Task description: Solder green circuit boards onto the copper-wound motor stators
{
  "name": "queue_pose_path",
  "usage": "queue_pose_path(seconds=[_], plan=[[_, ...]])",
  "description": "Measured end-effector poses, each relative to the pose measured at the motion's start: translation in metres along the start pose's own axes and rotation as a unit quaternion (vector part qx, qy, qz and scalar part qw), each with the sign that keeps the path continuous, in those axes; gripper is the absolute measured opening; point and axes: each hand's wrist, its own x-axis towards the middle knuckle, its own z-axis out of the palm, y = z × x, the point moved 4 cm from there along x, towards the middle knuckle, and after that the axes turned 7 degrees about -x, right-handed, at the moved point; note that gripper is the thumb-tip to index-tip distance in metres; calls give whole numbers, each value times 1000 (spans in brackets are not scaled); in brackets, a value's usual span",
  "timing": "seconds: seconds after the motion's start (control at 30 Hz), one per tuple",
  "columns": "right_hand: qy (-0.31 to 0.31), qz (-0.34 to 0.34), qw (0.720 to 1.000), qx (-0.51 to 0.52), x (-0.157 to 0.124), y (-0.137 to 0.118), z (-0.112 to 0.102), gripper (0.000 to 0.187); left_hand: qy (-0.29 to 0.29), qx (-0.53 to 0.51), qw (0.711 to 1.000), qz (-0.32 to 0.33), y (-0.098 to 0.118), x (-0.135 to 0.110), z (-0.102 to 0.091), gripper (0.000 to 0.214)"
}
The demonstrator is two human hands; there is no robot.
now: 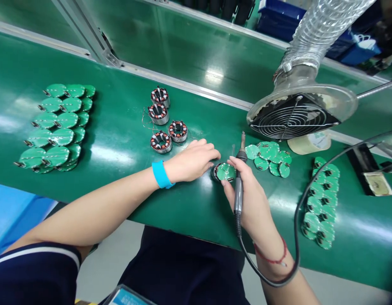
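In front of me a motor stator with a round green circuit board (226, 172) on top sits on the green bench. My right hand (246, 186) grips a soldering iron (238, 182), its tip pointing up and away from the board. The thumb and fingertips of that hand also touch the board's right edge. My left hand (197, 160) is just left of the stator, palm down, fingers loosely bent and apart, with nothing visible in them. Beyond it stand several bare stators (178, 131) with copper windings and loose wires.
Stacked green circuit boards (64, 136) cover the bench's left side. Loose boards (268, 156) lie right of the iron, and a row of boards (323, 203) sits farther right. A fume extractor hood (297, 114) overhangs the back; the iron's cable (297, 237) loops over my right forearm. A soldering stand (370, 171) is far right.
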Motion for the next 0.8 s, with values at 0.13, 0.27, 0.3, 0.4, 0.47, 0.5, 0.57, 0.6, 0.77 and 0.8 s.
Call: queue_pose_path(seconds=[0.13,0.27,0.3,0.4,0.47,0.5,0.57,0.6,0.77,0.8], plan=[[-27,-9,1000,-9,4,4,-1,53,28,44,998,21,5,2,-2,19],[-53,-46,998,3,11,12,-9,56,101,6,989,104,15,0,-6,28],[-56,-55,997,9,12,14,-11,56,110,-29,986,124,17,0,-5,28],[-39,-63,997,19,11,15,-13,59,114,-142,973,143,20,-1,0,21],[11,-55,998,25,9,14,-14,59,112,-192,967,128,20,-1,3,16],[45,-51,997,29,7,14,-15,57,114,-210,964,120,20,-1,3,14],[93,-43,994,41,3,11,-16,52,121,-237,957,115,20,-2,2,13],[104,-39,993,48,3,11,-16,50,124,-249,953,117,19,-2,2,13],[101,-15,991,85,5,10,-15,42,108,-290,943,125,20,-3,-2,10],[100,-15,991,90,6,10,-16,42,100,-295,942,124,21,-3,-2,10]])
